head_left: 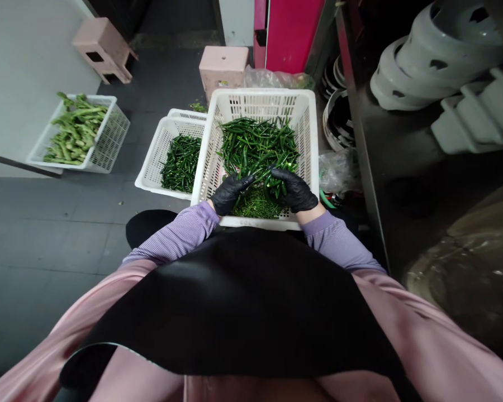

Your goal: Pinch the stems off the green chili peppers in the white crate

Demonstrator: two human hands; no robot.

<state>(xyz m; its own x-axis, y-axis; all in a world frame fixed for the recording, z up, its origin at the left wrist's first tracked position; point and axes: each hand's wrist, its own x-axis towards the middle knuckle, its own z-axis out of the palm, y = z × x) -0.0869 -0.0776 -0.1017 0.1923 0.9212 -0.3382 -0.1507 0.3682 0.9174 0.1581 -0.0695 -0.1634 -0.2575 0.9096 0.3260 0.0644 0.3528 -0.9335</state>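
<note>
A white plastic basket (312,128) in front of me holds long green chili peppers (260,142), with a heap of thin green stems (257,204) at its near end. Above the stems, my right hand (295,191), in a black glove, is closed around several peppers whose ends poke out by the fingers. Facing it, my left hand (230,194), also gloved in black, has its thumb and fingers closed at a pepper's end. Exactly what lies between those left fingertips is too small to make out.
Left of me, a second white basket (148,167) contains more green peppers. Farther left stands a basket (116,125) of pale green stalks. Pink stools (224,58) are at the back. A dark metal counter (373,167) with white containers (427,61) runs along my right.
</note>
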